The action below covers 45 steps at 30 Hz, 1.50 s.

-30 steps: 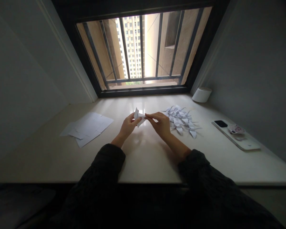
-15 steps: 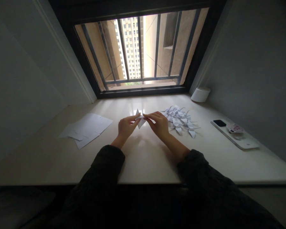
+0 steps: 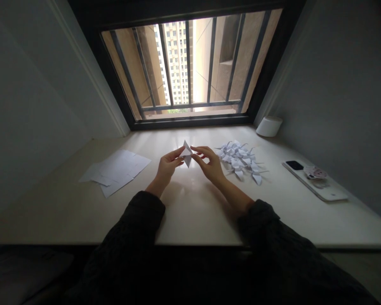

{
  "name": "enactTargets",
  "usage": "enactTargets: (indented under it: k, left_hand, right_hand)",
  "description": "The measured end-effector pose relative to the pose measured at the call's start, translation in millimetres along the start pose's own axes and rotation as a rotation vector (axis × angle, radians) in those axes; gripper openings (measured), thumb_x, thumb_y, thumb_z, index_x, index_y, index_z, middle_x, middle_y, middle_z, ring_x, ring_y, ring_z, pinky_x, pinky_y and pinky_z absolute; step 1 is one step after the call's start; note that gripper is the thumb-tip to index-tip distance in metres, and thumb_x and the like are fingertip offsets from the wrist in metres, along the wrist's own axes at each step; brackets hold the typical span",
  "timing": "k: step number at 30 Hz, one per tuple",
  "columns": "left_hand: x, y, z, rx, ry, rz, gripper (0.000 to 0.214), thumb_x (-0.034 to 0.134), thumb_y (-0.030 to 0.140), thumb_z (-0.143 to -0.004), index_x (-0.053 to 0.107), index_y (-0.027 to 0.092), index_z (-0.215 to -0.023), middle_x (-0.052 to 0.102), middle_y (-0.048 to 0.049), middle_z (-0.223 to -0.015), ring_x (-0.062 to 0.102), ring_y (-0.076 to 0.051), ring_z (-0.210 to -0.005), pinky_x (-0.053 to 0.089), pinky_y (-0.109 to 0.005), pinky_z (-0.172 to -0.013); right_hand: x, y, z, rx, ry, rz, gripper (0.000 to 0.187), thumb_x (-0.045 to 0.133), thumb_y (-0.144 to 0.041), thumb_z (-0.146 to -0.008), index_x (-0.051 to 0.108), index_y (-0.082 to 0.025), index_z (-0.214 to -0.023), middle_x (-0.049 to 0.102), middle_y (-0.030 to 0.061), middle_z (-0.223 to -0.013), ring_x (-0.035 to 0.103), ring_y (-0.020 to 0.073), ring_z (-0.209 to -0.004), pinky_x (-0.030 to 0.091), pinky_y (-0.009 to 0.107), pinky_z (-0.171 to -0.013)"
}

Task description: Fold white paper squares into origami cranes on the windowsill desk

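Between my two hands, above the middle of the white sill, is a small folded white paper (image 3: 187,151) with one point up and one point down. My left hand (image 3: 167,166) pinches its left side between thumb and fingers. From the right, my right hand (image 3: 211,164) holds the opposite edge with thumb and fingertips, the fingers slightly bent. Just beyond my right hand lies a pile of folded white paper cranes (image 3: 239,159). Flat white paper sheets (image 3: 123,167) overlap one another to the left of my left hand.
A white phone (image 3: 328,190) with a round grip on its back lies at the right. Near the window's right corner stands a white rounded object (image 3: 269,126). The barred window (image 3: 190,123) closes off the back, and the sill's front edge (image 3: 203,244) runs close to me.
The folded paper has turned a little and shows more of its upper face. My fingers have loosened and shifted toward its sides. The camera view has moved slightly.
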State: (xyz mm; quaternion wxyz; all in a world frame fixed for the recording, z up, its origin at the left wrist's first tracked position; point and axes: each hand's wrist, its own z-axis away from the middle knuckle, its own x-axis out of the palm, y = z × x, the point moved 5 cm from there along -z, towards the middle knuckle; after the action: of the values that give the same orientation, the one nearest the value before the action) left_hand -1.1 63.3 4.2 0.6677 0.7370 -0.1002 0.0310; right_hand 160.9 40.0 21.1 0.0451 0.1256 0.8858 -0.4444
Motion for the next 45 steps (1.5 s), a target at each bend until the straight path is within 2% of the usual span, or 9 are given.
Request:
enactTargets:
  k: [5, 8, 19, 25, 32, 37, 42, 45]
  left_hand:
    - [3.1, 1.6, 0.2, 0.003, -0.042, 0.096, 0.054, 0.077, 0.025, -0.062, 0.066, 0.021, -0.114, 0.073, -0.0032, -0.086, 0.066, -0.017, -0.084, 0.050, -0.037, -0.087]
    - [5.1, 1.9, 1.0, 0.013, -0.056, 0.101, 0.051, 0.076, 0.022, -0.061, 0.067, 0.021, -0.111, 0.073, -0.0035, -0.090, 0.066, -0.017, -0.084, 0.050, -0.038, -0.088]
    - [7.4, 2.4, 2.8, 0.050, -0.075, 0.018, 0.051, 0.076, 0.022, -0.057, 0.069, 0.020, -0.108, 0.073, -0.0051, -0.098, 0.066, -0.022, -0.090, 0.051, -0.040, -0.088]
    - [9.9, 7.3, 3.2, 0.139, -0.092, -0.022, 0.053, 0.079, 0.017, -0.053, 0.070, 0.019, -0.105, 0.070, -0.0059, -0.106, 0.062, -0.028, -0.105, 0.045, -0.043, -0.097]
    - [11.7, 6.8, 3.5, 0.210, -0.119, -0.073, 0.045, 0.077, 0.026, -0.062, 0.070, 0.019, -0.106, 0.069, -0.0067, -0.108, 0.063, -0.029, -0.105, 0.046, -0.046, -0.097]
    - [9.8, 7.7, 4.4, 0.274, -0.105, -0.163, 0.041, 0.075, 0.029, -0.066, 0.070, 0.020, -0.105, 0.069, -0.0072, -0.110, 0.063, -0.028, -0.105, 0.046, -0.044, -0.097]
    - [11.8, 13.9, 9.7, 0.369, -0.098, -0.382, 0.042, 0.071, 0.030, -0.072, 0.067, 0.022, -0.113, 0.066, -0.0090, -0.116, 0.067, -0.023, -0.094, 0.054, -0.039, -0.087]
    - [15.5, 19.1, 14.8, 0.442, -0.126, -0.461, 0.045, 0.070, 0.030, -0.074, 0.063, 0.023, -0.118, 0.062, -0.0093, -0.123, 0.065, -0.022, -0.097, 0.056, -0.037, -0.084]
  right_hand:
    - [3.0, -0.4, -0.3, 0.000, -0.058, -0.082, 0.027, 0.060, -0.041, -0.083, 0.068, -0.031, -0.107, 0.061, 0.0052, -0.108, 0.059, 0.0175, -0.093, 0.050, 0.031, -0.073]
    - [3.4, -1.8, 0.1, -0.012, -0.072, -0.104, 0.029, 0.062, -0.041, -0.081, 0.068, -0.032, -0.108, 0.060, 0.0050, -0.109, 0.058, 0.0180, -0.094, 0.050, 0.032, -0.074]
    - [1.4, 1.6, 0.4, 0.032, -0.030, -0.136, 0.035, 0.074, -0.040, -0.069, 0.070, -0.028, -0.101, 0.066, 0.0037, -0.097, 0.060, 0.0179, -0.083, 0.050, 0.033, -0.072]
    - [1.2, 3.0, 1.1, 0.041, -0.024, -0.125, 0.031, 0.072, -0.038, -0.071, 0.071, -0.026, -0.099, 0.068, 0.0036, -0.093, 0.060, 0.0169, -0.078, 0.051, 0.033, -0.071]
    - [1.4, 5.8, 0.9, 0.087, -0.009, -0.112, 0.031, 0.073, -0.038, -0.069, 0.071, -0.025, -0.097, 0.070, 0.0034, -0.089, 0.061, 0.0166, -0.075, 0.051, 0.032, -0.070]
    - [1.8, 10.0, 0.1, 0.115, -0.005, -0.116, 0.029, 0.072, -0.039, -0.069, 0.072, -0.024, -0.094, 0.071, 0.0034, -0.087, 0.061, 0.0162, -0.073, 0.051, 0.032, -0.069]
    - [1.2, 12.6, -1.0, 0.142, 0.000, -0.141, 0.031, 0.071, -0.042, -0.069, 0.072, -0.023, -0.093, 0.071, 0.0037, -0.085, 0.062, 0.0156, -0.069, 0.052, 0.031, -0.066]
    - [0.6, 12.4, -1.6, 0.158, 0.006, -0.159, 0.030, 0.071, -0.041, -0.069, 0.072, -0.023, -0.093, 0.072, 0.0037, -0.085, 0.062, 0.0153, -0.068, 0.052, 0.031, -0.066]
